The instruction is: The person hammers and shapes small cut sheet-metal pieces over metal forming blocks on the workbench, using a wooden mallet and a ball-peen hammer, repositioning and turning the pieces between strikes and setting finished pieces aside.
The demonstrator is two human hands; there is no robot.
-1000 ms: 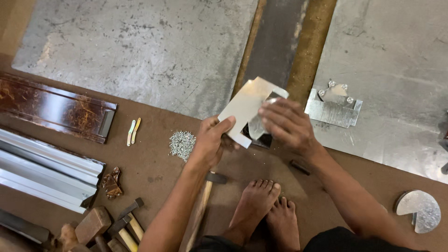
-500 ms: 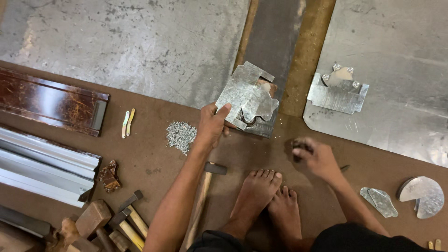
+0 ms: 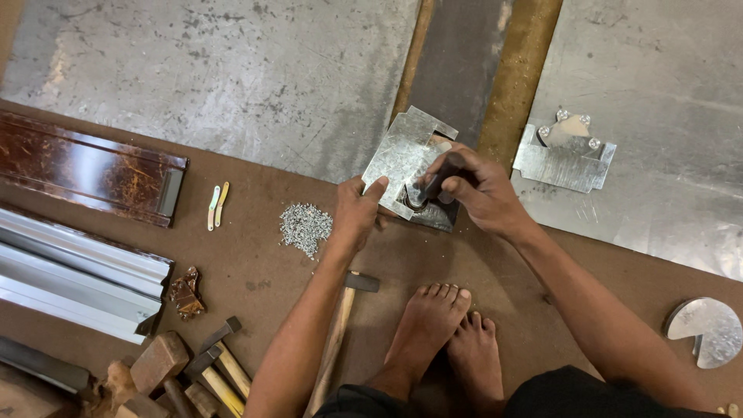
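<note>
A cut, folded piece of galvanised sheet metal (image 3: 399, 155) lies on a dark steel block at the middle of the floor. My left hand (image 3: 356, 213) grips its near left edge with the thumb on top. My right hand (image 3: 474, 188) is closed around a short dark tool (image 3: 432, 188) whose tip rests on the sheet's near edge. A wooden-handled hammer (image 3: 334, 340) lies on the brown board under my left forearm. My bare feet (image 3: 445, 329) rest just behind the work.
A pile of small silver rivets (image 3: 305, 227) sits left of my left hand. Another riveted metal bracket (image 3: 563, 156) lies right. A round cut disc (image 3: 710, 330) is at far right. Metal channels (image 3: 73, 271), a brown panel (image 3: 89, 168) and several hammers (image 3: 193, 371) lie left.
My right hand came back from the floor at the right holding the dark tool and set it on the sheet. The sheet was laid down flatter; my left hand still holds it.
</note>
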